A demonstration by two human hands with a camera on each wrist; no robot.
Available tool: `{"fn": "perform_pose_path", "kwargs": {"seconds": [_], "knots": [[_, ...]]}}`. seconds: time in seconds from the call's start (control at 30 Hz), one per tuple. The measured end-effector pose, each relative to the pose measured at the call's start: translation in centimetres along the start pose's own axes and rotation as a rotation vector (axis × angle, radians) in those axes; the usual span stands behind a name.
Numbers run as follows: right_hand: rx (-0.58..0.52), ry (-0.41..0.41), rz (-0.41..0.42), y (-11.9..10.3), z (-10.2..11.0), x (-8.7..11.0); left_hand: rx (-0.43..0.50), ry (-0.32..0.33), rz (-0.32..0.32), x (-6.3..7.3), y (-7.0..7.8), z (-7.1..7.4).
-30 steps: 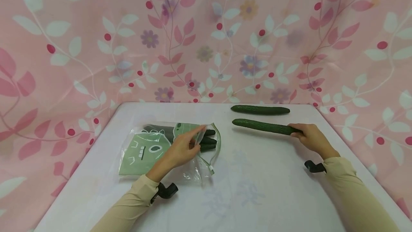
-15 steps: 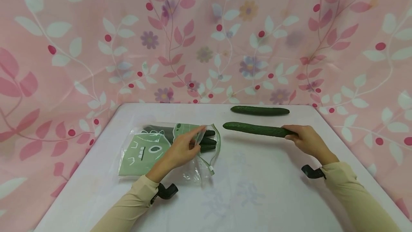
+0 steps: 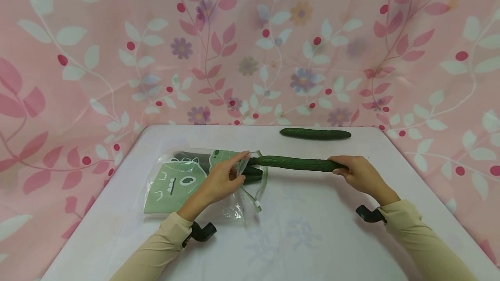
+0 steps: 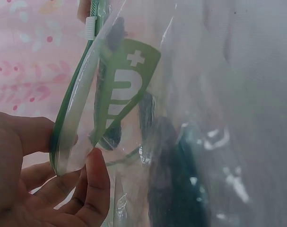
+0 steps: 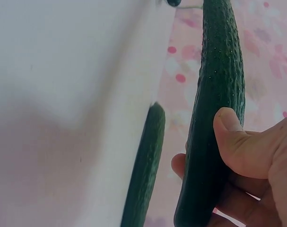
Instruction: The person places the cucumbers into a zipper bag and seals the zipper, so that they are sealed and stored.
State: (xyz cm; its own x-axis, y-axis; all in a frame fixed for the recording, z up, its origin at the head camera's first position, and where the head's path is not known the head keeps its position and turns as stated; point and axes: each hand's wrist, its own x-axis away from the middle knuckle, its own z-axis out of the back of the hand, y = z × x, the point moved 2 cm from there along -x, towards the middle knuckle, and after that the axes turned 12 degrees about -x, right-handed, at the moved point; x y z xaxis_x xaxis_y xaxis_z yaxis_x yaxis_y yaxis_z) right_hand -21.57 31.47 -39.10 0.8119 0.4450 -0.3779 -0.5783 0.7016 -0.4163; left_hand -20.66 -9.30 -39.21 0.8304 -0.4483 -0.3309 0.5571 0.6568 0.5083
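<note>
A cucumber [image 3: 294,163] lies to the right of the clear zip bag [image 3: 166,198], its long axis running nearly sideways, the left tip aimed into the bag's mouth and slightly farther from the person than the right end. The right hand [image 3: 361,178] grasps that right end, thumb on one side and fingers around the other. The left hand [image 3: 219,181] pinches the bag's edge at the mouth. Whether the cucumber's tip is already inside is hard to tell, as it overlaps the dark ends of the bagged cucumbers [image 3: 254,176]; those are partly hidden by the left hand and the green print, and look blurred through the film in the left wrist view. The right wrist view cuts off the held cucumber's tip. Another cucumber [image 3: 315,134] lies sideways, beyond the bag and to its right.
</note>
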Motion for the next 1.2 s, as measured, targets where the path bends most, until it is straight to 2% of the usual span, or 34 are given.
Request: {"fn": "perform_pose_path", "kwargs": {"seconds": [0.47,1.2], "knots": [[-0.056,-0.055,0.024,-2.2,-3.0,-1.2,-0.003,-0.004,0.02,-0.1,0.3,0.1],[-0.097,-0.074,0.104,-6.4,-7.0,-4.3,0.025,-0.007,0.016,0.0,0.3,0.1]]}}
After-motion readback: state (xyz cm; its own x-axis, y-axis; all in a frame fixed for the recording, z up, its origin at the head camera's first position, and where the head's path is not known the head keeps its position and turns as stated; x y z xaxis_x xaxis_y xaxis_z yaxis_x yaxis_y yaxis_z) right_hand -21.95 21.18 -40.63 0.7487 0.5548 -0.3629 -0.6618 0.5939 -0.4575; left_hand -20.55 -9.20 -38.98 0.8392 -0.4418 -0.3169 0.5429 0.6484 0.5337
